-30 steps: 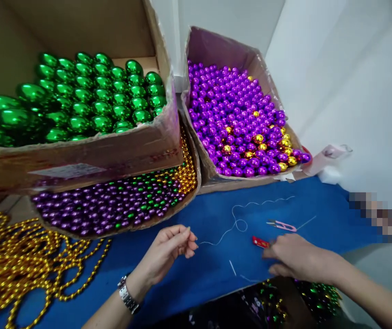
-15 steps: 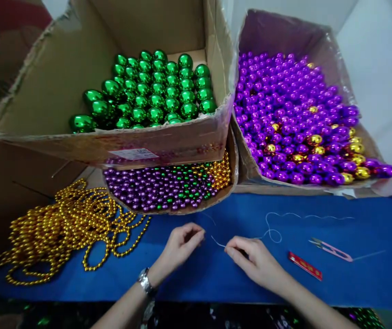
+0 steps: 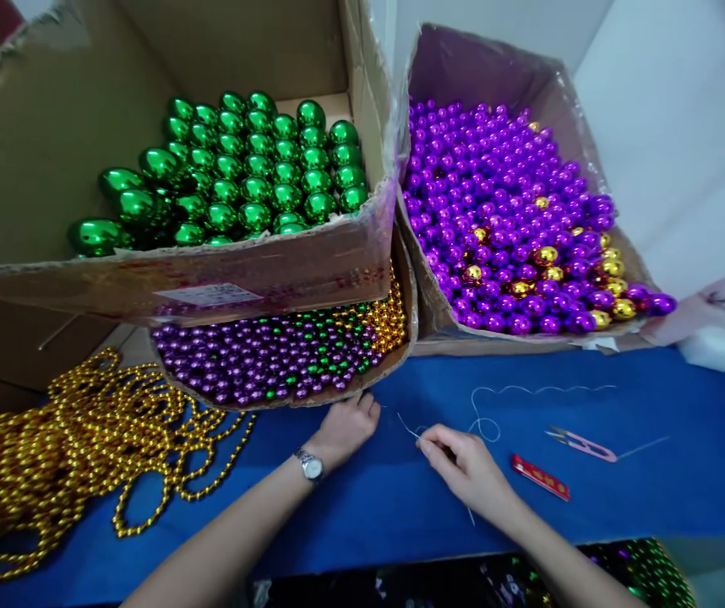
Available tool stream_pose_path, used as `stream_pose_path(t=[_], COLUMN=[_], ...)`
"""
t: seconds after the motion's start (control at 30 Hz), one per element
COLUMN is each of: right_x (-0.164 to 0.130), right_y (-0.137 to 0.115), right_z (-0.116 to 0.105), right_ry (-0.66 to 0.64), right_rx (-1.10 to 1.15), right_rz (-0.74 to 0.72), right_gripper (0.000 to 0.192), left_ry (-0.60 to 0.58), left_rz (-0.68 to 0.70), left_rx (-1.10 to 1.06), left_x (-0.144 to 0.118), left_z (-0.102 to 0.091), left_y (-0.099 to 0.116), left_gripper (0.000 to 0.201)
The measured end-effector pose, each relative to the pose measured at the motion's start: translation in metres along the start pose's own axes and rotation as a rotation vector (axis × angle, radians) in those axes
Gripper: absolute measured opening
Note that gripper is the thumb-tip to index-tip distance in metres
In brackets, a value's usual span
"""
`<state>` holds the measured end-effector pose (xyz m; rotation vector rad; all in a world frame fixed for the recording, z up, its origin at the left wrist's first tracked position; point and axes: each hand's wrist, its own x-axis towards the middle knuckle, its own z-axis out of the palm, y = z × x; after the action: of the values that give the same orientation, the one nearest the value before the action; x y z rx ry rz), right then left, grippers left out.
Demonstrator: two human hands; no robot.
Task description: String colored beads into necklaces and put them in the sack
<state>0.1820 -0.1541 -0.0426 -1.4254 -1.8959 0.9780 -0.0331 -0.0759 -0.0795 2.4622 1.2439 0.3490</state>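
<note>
The step in hand looks like handling white thread, and the next move seems to call for a fine grip on its short loose end. The right hand pinches it between thumb and finger, that end jutting toward the curled left hand, whose hold I cannot tell; more thread loops toward the counter's back right corner.

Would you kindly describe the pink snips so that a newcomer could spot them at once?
On the blue surface, look right of the right hand. Just beyond the flat red item lie the pink snips, blades pointing left. Unlike their solid red neighbour, they have a slim looped pink handle.
</note>
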Motion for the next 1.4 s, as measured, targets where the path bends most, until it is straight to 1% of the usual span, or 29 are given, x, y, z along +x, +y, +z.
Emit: stream_pose_path(t=[0.1, 0.13, 0.17, 0.2, 0.3, 0.33, 0.37, 0.43, 0.53, 0.67, 0.83, 0.9, 0.97, 1.07, 1.13, 1.2, 1.23, 1.27, 1.37, 1.4], right_x=[0.000, 0.000, 0.001, 0.002, 0.006, 0.007, 0.007, 0.009, 0.009, 0.010, 0.010, 0.009, 0.009, 0.012, 0.016, 0.020, 0.022, 0.024, 0.027, 0.028], right_y=[-0.004, -0.006, -0.008, -0.010, -0.016, -0.017, -0.018, -0.018, -0.017, -0.016, -0.015, -0.016, -0.018, -0.022, -0.025, -0.027, -0.029, -0.029, -0.030, -0.030], right_z=[0.001, 0.002, 0.004, 0.006, 0.013, 0.016, 0.018, 0.023, 0.029, 0.035, 0.041, 0.041, 0.035, 0.019, 0.007, -0.001, -0.003, -0.003, 0.000, 0.002], right_ry=[0.080, 0.109, 0.137, 0.161, 0.204, 0.209, 0.210, 0.209, 0.203, 0.188, 0.166, 0.148, 0.128, 0.138, 0.139, 0.096, 0.068, 0.049, 0.050, 0.060], right_rx=[0.005, 0.005, 0.005, 0.004, -0.002, -0.005, -0.008, -0.019, -0.044, -0.086, -0.148, -0.171, -0.190, -0.195, -0.180, -0.156, -0.140, -0.121, -0.033, 0.013], right_rz=[0.008, 0.007, 0.004, -0.003, -0.037, -0.051, -0.065, -0.084, -0.097, -0.103, -0.102, -0.104, -0.107, -0.104, -0.120, -0.149, -0.161, -0.167, -0.159, -0.143], right_gripper=[0.022, 0.021, 0.020, 0.019, 0.017, 0.017, 0.018, 0.018, 0.019, 0.020, 0.021, 0.020, 0.017, 0.017, 0.026, 0.039, 0.042, 0.040, 0.016, 0.014], left_ry=[0.070, 0.087, 0.100, 0.112, 0.141, 0.150, 0.160, 0.186, 0.215, 0.206, 0.226, 0.231, 0.238, 0.233, 0.204, 0.182, 0.181, 0.184, 0.190, 0.190], left_rz=[-0.091, -0.121, -0.169, -0.237, -0.513, -0.582, -0.620, -0.642, -0.644, -0.691, -0.709, -0.695, -0.674, -0.629, -0.565, -0.485, -0.449, -0.418, -0.354, -0.338], left_rx=[-0.153, -0.225, -0.352, -0.539, -1.270, -1.455, -1.562, -1.659, -1.703, -1.740, -1.738, -1.727, -1.699, -1.523, -1.358, -1.234, -1.186, -1.140, -1.008, -0.973], left_x=[-0.004, -0.005, -0.007, -0.009, -0.013, -0.014, -0.015, -0.016, -0.018, -0.020, -0.021, -0.022, -0.022, -0.023, -0.024, -0.025, -0.026, -0.026, -0.029, -0.029], left_z=[-0.009, -0.012, -0.014, -0.017, -0.020, -0.020, -0.020, -0.019, -0.018, -0.018, -0.014, -0.013, -0.013, -0.018, -0.022, -0.024, -0.025, -0.026, -0.029, -0.030], left_y=[0.013, 0.020, 0.028, 0.037, 0.060, 0.064, 0.067, 0.069, 0.067, 0.065, 0.066, 0.067, 0.067, 0.067, 0.066, 0.066, 0.066, 0.066, 0.066, 0.065], left_gripper=[0.020, 0.022, 0.024, 0.024, 0.019, 0.019, 0.019, 0.019, 0.017, 0.018, 0.021, 0.023, 0.024, 0.024, 0.024, 0.023, 0.022, 0.022, 0.023, 0.023])
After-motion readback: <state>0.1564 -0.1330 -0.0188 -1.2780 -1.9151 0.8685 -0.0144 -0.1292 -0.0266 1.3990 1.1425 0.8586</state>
